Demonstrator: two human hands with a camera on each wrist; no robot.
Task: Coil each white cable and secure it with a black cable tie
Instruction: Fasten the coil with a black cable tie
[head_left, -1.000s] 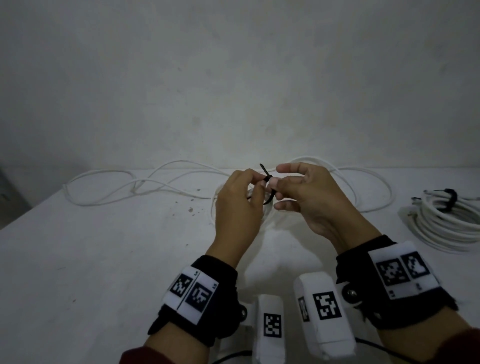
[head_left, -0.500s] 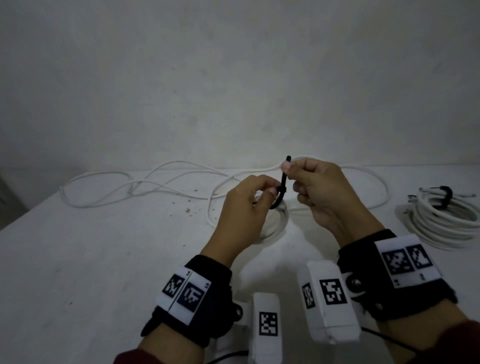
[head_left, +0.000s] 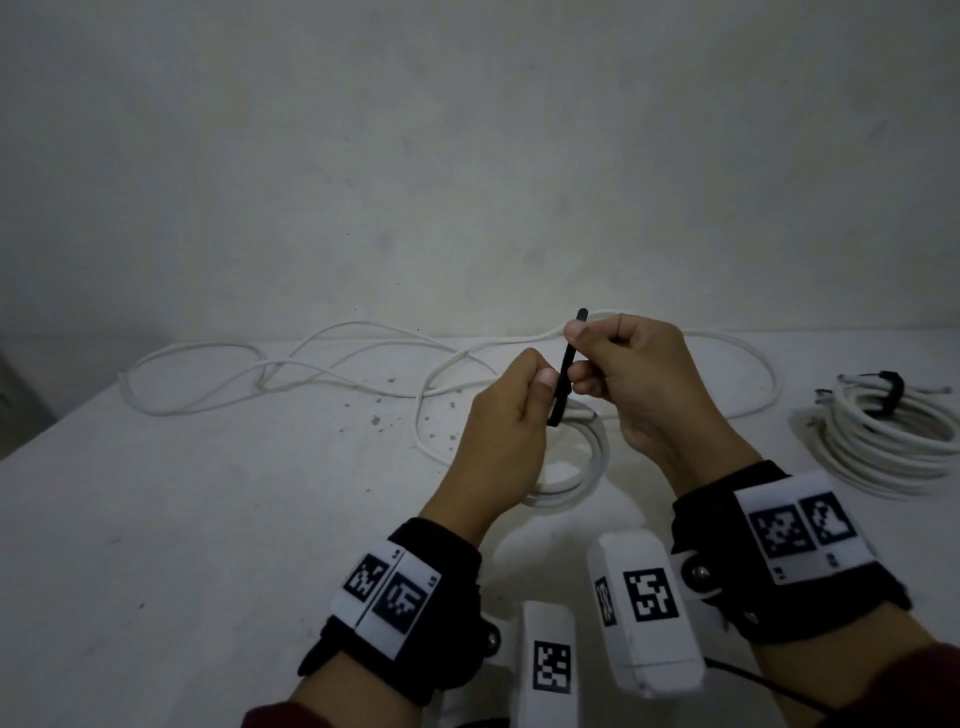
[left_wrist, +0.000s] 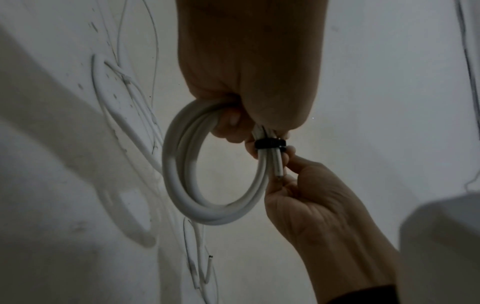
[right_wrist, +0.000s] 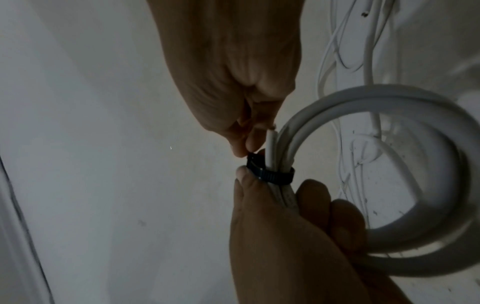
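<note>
The right hand (head_left: 636, 387) has risen, drawing the tail of the black cable tie (head_left: 566, 366) up through its head, so a longer strap now stands above the left hand (head_left: 506, 431) gripping the coil (head_left: 587, 467).

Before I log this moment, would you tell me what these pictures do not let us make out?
- Tie head: in the head view the left hand covers where the black cable tie locks.
- Held coil: the left wrist view hides its top inside the fingers.
- Tie tail: both wrist views show only the band; the right hand blocks the rest.
- Tied coil: cut off by the head view's right edge.
</note>
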